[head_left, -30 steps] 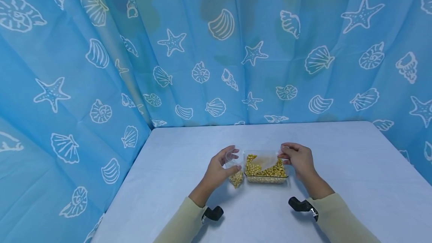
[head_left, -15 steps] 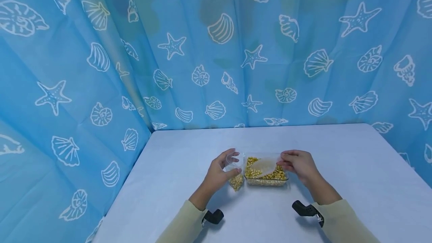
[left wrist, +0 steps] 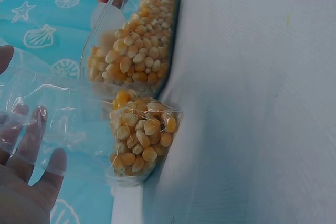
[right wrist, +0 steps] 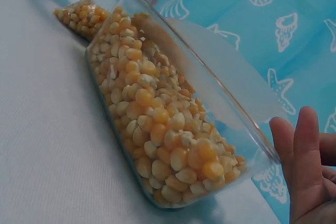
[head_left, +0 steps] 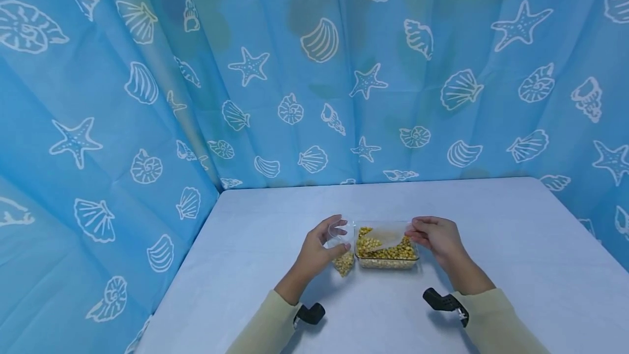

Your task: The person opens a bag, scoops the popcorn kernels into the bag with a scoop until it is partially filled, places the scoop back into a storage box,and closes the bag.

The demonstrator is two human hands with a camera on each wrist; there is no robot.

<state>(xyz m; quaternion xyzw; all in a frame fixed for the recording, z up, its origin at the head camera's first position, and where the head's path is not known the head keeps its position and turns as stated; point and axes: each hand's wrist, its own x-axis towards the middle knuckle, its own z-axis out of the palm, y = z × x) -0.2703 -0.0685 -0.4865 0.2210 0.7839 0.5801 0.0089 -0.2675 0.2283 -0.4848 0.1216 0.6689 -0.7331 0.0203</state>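
A clear glass container (head_left: pixel 388 262) of yellow corn kernels (right wrist: pixel 157 124) rests on the table. To its left stands a small clear plastic bag (left wrist: pixel 58 111), with corn kernels in its bottom. My left hand (head_left: pixel 316 247) holds this bag by its upper part, thumb and fingers spread around the open mouth. At the container's right end, my right hand (head_left: pixel 437 239) pinches a whitish translucent scoop (head_left: pixel 385 236). The scoop slants down and left into the container, over the kernels; in the right wrist view the scoop (right wrist: pixel 220 72) shows pale behind the glass rim.
The white-covered table (head_left: pixel 275 206) runs back to a blue curtain (head_left: pixel 314 81) printed with shells and starfish. Another curtain stretch hangs at the left. Black wrist-worn cameras, left (head_left: pixel 310 313) and right (head_left: pixel 439 299), stick out below the hands.
My right hand has shifted slightly and the scoop's tilt over the kernels has changed. My left hand and the bag stay nearly still. The head view has moved a little.
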